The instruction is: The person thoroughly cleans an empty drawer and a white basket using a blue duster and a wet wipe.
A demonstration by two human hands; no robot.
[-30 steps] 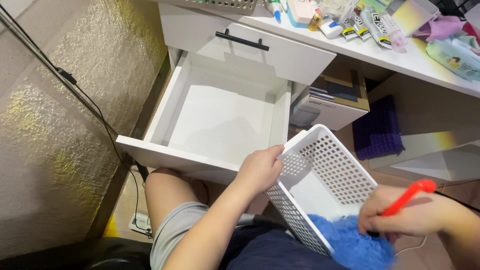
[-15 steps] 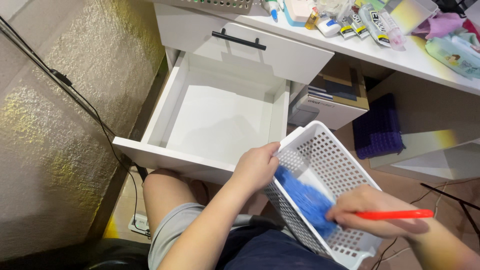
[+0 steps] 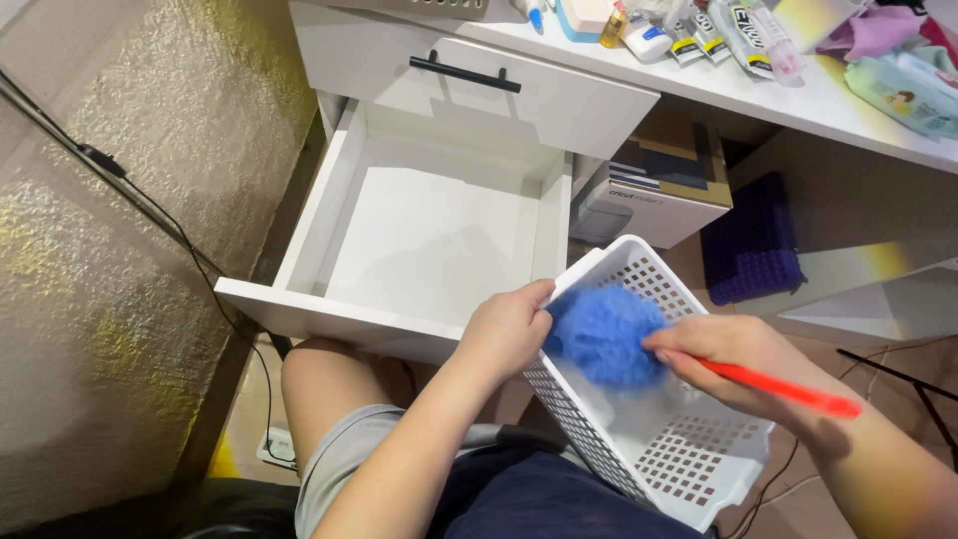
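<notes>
Gripping the near rim of a white perforated basket (image 3: 654, 439), the left hand (image 3: 504, 334) has its fingers curled shut over the edge, steadying the basket above the person's lap. The right hand (image 3: 738, 364) is closed around the red handle (image 3: 788, 391) of a duster, whose fluffy blue head (image 3: 604, 334) is pressed inside the basket against the wall nearest the left hand, almost touching that hand's fingers. The handle runs out past the right hand, away from the basket's far corner. The basket is tilted, its open side facing the camera, its slotted floor showing bare below the duster head.

Just behind the basket stands an open white drawer (image 3: 429, 240), pulled well out, its front edge near the left hand. Above the drawer is a shut drawer front with a black bar handle (image 3: 464, 73). Beside the basket, beyond its far rim, a grey-and-brown box (image 3: 659, 190) sits under the tabletop (image 3: 798, 100), with a purple mat (image 3: 750, 250) next to it. Small bottles and tubes (image 3: 699, 30) crowd the tabletop, well apart from the basket. A black cable (image 3: 150, 215) runs down the wall on the drawer's far side from the basket
</notes>
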